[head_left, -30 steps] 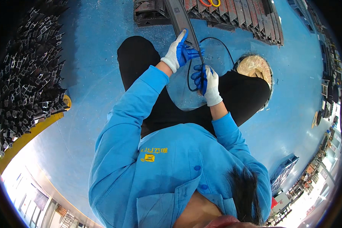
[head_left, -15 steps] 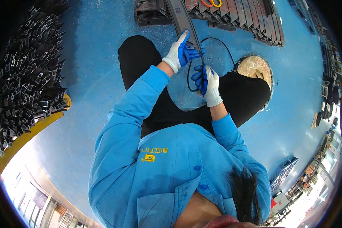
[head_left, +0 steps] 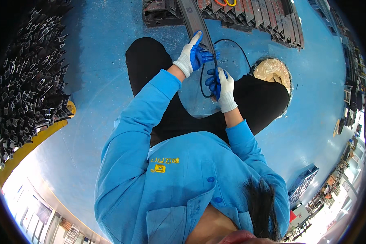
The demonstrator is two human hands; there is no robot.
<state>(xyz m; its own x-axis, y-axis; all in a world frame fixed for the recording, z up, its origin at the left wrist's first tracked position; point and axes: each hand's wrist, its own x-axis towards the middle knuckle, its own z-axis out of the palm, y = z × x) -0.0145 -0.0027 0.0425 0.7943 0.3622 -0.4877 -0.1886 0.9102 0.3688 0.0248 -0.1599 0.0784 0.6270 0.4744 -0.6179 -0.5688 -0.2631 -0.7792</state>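
A long dark profile [head_left: 194, 20] slants from the top edge down toward my lap. My left hand [head_left: 193, 55], in a white glove with blue palm, is closed around its near end, thumb on top and fingers underneath. Just below that end, my right hand [head_left: 223, 85], gloved alike, pinches a thin black rubber strip [head_left: 244, 52] that runs up along the profile's edge. The strip's slack loops under my hands and trails right to a wrapped coil [head_left: 265, 72] beside my right knee. Part of the strip is hidden behind my fingers.
Ahead lies a row of stacked dark profiles [head_left: 268, 20], with orange and yellow scissor handles [head_left: 231, 3] on it. A tall pile of black profiles [head_left: 30, 85] stands at the left, above a yellow beam [head_left: 32, 142]. A blue crate [head_left: 303, 181] sits far right.
My right hand has shifted slightly up along the strip toward the profile's end. My left hand keeps its hold, almost unmoved.
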